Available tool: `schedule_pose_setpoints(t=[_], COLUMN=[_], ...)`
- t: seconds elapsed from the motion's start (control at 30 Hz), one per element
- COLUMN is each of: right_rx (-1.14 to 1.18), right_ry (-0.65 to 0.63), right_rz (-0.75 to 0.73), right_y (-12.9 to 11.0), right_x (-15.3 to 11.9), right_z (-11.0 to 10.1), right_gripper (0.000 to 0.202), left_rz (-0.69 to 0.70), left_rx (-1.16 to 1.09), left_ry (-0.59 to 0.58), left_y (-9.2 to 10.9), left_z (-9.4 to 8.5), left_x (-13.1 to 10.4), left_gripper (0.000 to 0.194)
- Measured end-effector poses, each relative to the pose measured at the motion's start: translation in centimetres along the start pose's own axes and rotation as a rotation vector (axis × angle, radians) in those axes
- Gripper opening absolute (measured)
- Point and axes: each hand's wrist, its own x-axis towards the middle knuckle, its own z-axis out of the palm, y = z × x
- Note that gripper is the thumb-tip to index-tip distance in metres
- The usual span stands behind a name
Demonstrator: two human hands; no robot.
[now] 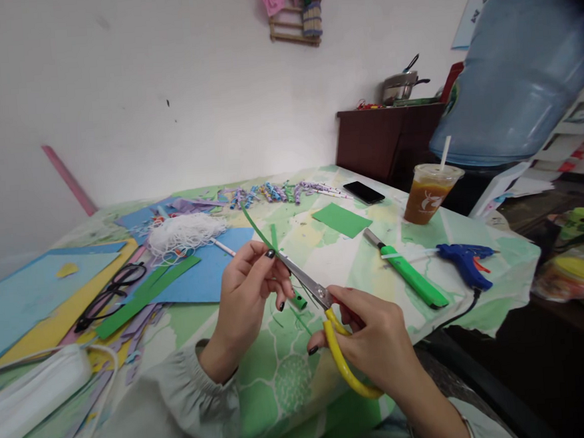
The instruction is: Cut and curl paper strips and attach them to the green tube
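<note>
My left hand (250, 292) pinches a thin green paper strip (255, 225), which curves up and away from the fingertips. In my right hand (372, 327) are yellow-handled scissors (338, 349). Their metal blades point up and left, reaching the fingers of my left hand at the strip. Whether the blades are fully closed is hard to tell. Below the blades, a small green paper roll (299, 301) and narrow green offcuts lie on the patterned tablecloth. A green paper rectangle (342, 220) rests farther back.
At the right are a lighter with a green handle (413, 276), a blue glue gun (468, 263), a drink cup (427, 193) and a phone (364, 192). White string (186, 234), glasses (110, 295), coloured paper (31, 290) and a white mask (39, 397) lie left.
</note>
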Motion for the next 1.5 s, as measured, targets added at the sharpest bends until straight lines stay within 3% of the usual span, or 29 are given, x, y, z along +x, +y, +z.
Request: schedule_pose_setpoints(t=[0.37, 0.63, 1.17, 1.5], right_rx=[0.002, 0.031, 0.031, 0.005], right_ry=[0.003, 0.002, 0.049, 0.010], right_rz=[0.024, 0.023, 0.010, 0.015], right_y=[-0.38, -0.30, -0.31, -0.89], right_x=[0.25, 0.32, 0.32, 0.70], right_z=[-0.20, -0.17, 0.30, -0.15], right_gripper=[0.050, 0.032, 0.037, 0.031], left_rz=[0.010, 0.023, 0.003, -0.035], left_rx=[0.036, 0.041, 0.038, 0.041], left_ry=[-0.024, -0.035, -0.044, -0.062], left_y=[-0.25, -0.40, -0.64, -0.64], left_z=[0.04, -0.06, -0.10, 0.01], left_x=[-0.09, -0.17, -0.33, -0.39], left_gripper=[0.010, 0.009, 0.012, 0.014])
